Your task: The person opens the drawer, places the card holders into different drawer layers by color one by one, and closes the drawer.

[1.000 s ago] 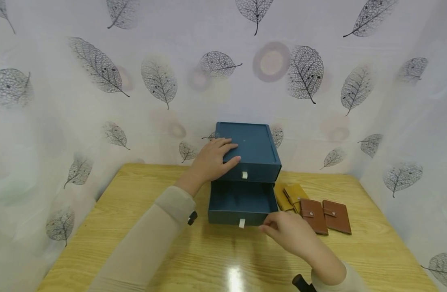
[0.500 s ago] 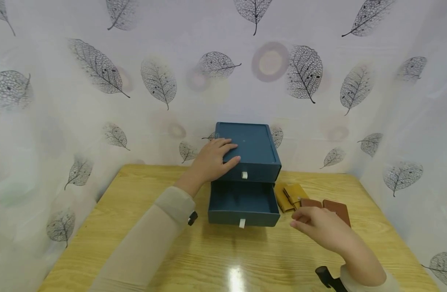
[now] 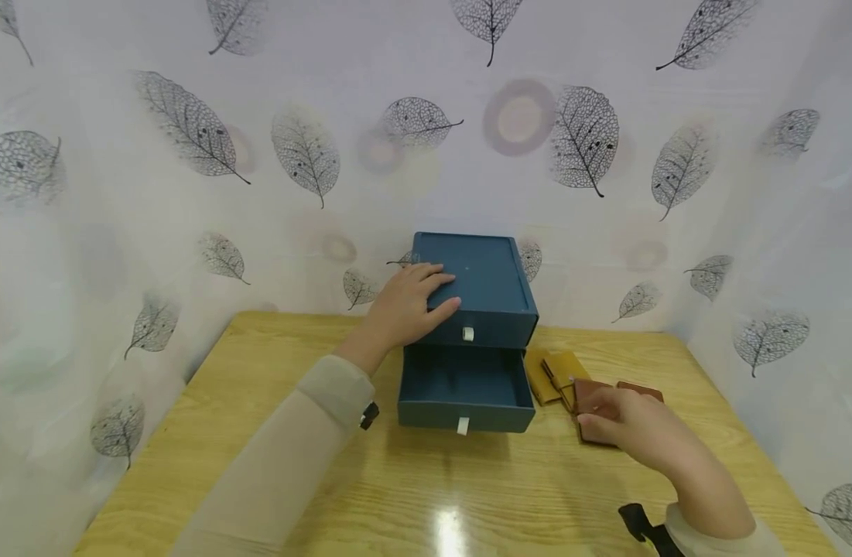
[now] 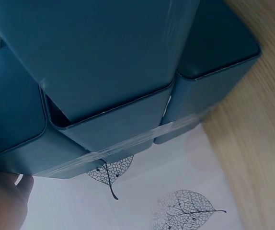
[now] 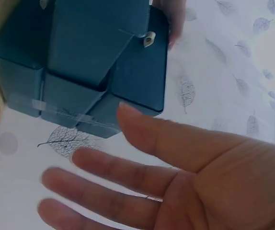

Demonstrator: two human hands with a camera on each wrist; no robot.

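My left hand (image 3: 408, 305) rests on the top of a dark blue drawer cabinet (image 3: 484, 271), fingers spread. The cabinet's pulled-out drawer (image 3: 432, 415), with a white pull tab, sits below a closed top drawer; its visible inside holds nothing. To the right, my right hand (image 3: 641, 429) hovers over a brown wallet-like case (image 3: 589, 387), partly hiding it. A second brown case (image 3: 640, 387) lies mostly hidden behind that hand. In the right wrist view, the right hand's fingers (image 5: 123, 172) are extended and apart from the thumb, with nothing held.
Two mustard-yellow cases (image 3: 566, 365) overlap beside the cabinet, left of the brown ones. Everything stands on a light wooden table (image 3: 279, 348). A white curtain with leaf prints (image 3: 426, 178) hangs behind it.
My right hand has left the open drawer's right front corner and moved right, over the brown cases. The left hand stays on the cabinet, and the drawer has not moved.
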